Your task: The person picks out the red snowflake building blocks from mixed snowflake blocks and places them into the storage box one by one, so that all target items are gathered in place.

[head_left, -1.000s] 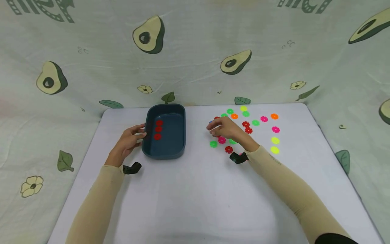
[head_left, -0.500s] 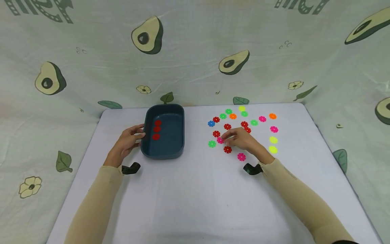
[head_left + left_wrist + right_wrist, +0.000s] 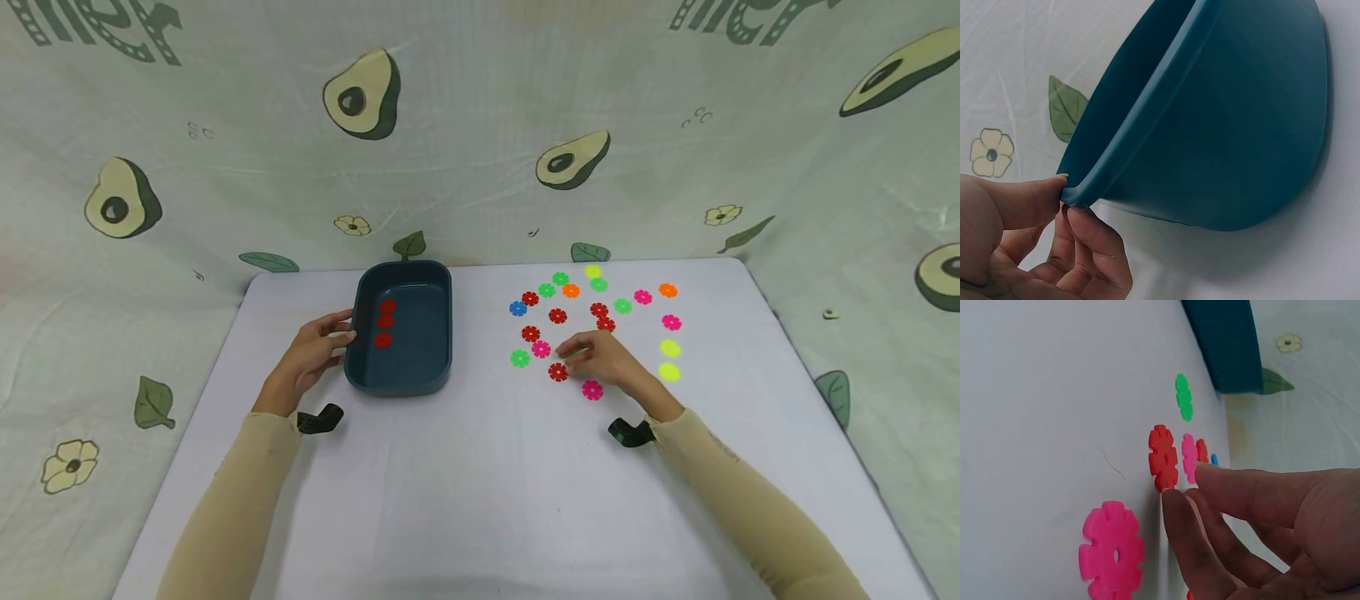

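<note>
My left hand (image 3: 307, 358) pinches the rim of a dark blue rectangular tub (image 3: 1235, 125) between thumb and fingers, at its left side. Inside the tub lie three red plastic snowflake discs (image 3: 385, 322). Over the group of loose discs hovers my right hand (image 3: 603, 360). Its fingertips sit right at the edge of a red snowflake disc (image 3: 1163, 456), the thumb apart from the fingers. A pink snowflake disc (image 3: 1112, 550) lies beside that hand, nearer the table's front. Part of a green disc is hidden beneath the right hand.
Several green, red, orange, pink and yellow discs spread over the right back of the white table (image 3: 465, 500), with one blue disc (image 3: 518, 308) at the group's left. Two yellow discs (image 3: 670, 372) lie right of my hand. A cloth with avocado prints (image 3: 465, 125) hangs behind.
My right hand has moved right and toward the front, from the left side of the loose discs to beside the front red disc. The left hand has stayed at the tub's rim.
</note>
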`<state>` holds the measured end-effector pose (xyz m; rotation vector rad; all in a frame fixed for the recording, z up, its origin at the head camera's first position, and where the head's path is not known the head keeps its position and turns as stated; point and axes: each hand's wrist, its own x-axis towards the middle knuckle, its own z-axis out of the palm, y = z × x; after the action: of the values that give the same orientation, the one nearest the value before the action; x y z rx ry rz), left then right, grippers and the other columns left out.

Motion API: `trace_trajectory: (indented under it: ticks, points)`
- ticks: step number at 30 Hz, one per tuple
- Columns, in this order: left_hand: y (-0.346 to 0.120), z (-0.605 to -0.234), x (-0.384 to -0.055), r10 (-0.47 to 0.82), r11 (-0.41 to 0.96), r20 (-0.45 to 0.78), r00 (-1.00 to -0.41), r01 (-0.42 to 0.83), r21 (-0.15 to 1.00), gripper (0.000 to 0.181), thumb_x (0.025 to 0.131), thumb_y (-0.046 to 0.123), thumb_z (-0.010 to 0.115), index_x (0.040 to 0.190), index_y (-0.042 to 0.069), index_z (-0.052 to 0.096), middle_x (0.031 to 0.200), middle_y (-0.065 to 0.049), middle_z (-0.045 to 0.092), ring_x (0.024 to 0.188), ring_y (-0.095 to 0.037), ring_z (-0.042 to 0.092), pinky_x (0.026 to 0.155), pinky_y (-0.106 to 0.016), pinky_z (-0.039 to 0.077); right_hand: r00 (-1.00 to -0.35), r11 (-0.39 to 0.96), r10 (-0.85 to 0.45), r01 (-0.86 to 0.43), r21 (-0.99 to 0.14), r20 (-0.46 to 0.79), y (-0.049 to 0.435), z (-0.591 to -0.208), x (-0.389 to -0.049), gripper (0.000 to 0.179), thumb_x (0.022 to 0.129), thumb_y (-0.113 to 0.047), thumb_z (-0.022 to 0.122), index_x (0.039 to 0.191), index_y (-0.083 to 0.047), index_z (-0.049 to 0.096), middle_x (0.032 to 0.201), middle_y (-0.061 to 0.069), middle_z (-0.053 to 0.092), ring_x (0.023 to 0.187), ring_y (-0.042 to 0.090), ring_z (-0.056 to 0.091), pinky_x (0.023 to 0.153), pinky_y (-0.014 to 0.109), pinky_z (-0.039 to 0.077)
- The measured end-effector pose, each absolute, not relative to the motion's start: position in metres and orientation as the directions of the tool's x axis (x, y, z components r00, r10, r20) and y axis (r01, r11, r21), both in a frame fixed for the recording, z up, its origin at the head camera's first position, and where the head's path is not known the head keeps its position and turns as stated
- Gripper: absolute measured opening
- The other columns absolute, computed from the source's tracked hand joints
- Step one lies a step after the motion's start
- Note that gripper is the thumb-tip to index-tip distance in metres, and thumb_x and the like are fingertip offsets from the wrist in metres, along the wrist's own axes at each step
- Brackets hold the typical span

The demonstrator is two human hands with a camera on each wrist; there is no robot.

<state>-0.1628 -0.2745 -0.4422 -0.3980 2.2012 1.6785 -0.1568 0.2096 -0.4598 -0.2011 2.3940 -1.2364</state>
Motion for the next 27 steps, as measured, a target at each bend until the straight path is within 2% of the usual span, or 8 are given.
trace_trajectory:
  ticks: [8,15,27]
  points:
    - [-0.278,-0.445,-0.163,0.026,0.255,-0.407,-0.913,-0.388,0.886,0.063,0.11,0.012,0.056,0.168,0.011,0.031,0.135,-0.003,0.046,0.103,-0.008,0.053,0.082,-0.026,0.05,-0.918,0.605,-0.306,0.018,-0.796,-0.253,0.205,-0.468,-0.152,0.029,0.092,0.0,0.079,0.121,0.003,0.074,0.122,0.022,0.071,0.111,0.039,0.069,0.088,0.042,0.061]
    - [-0.278,-0.444,-0.163,0.009,0.259,-0.415,-0.91,-0.399,0.88,0.062,0.111,0.012,0.056,0.167,0.013,0.032,0.134,-0.002,0.046,0.104,-0.01,0.052,0.083,-0.026,0.049,-0.944,0.647,-0.272,-0.035,-0.762,-0.188,0.193,-0.474,-0.149,0.031,0.087,-0.003,0.085,0.116,0.002,0.075,0.113,0.018,0.073,0.102,0.034,0.069,0.085,0.041,0.061]
    - [-0.276,-0.443,-0.162,0.005,0.255,-0.419,-0.908,-0.404,0.878,0.061,0.111,0.011,0.055,0.167,0.012,0.032,0.137,-0.005,0.046,0.103,-0.009,0.053,0.082,-0.025,0.05,-0.949,0.683,-0.265,-0.059,-0.728,-0.171,0.181,-0.475,-0.145,0.025,0.085,0.002,0.086,0.108,0.001,0.076,0.095,0.012,0.069,0.088,0.025,0.064,0.078,0.036,0.055]
